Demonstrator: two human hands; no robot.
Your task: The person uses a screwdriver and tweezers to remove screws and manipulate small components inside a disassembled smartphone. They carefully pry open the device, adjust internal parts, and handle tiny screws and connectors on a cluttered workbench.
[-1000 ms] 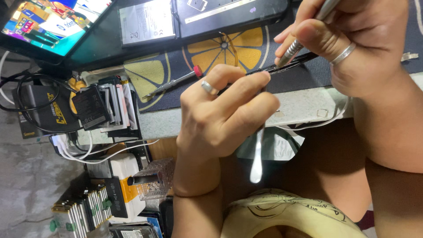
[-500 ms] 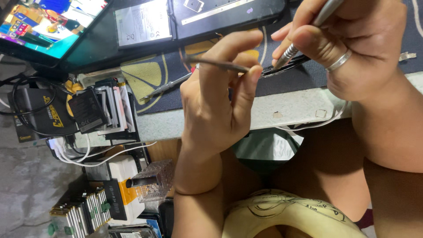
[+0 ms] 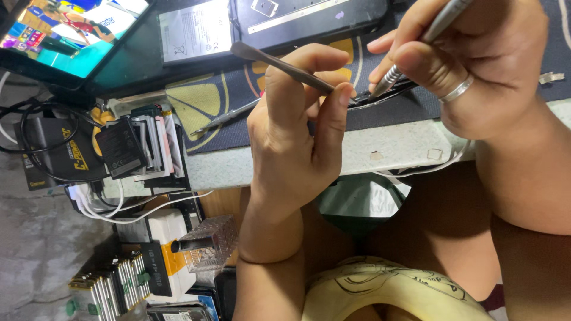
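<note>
This looks like a small phone-repair workbench in a cramped shop or home workshop. An opened phone [image 3: 309, 18] with its flat battery [image 3: 196, 30] exposed lies at twelve o'clock on a dark work mat [image 3: 226, 107] with yellow fruit-slice prints, and a spare metal tool [image 3: 226, 119] rests on the mat nearby. At nine o'clock a stack of small batteries and parts [image 3: 140, 148] sits among white cables [image 3: 107, 205], a lit screen [image 3: 65, 35] glows at ten o'clock, and more stacked parts [image 3: 113, 285] crowd seven o'clock.

Matt metal spudger [image 3: 279, 62]; glossy silver ring [image 3: 457, 91].
</note>
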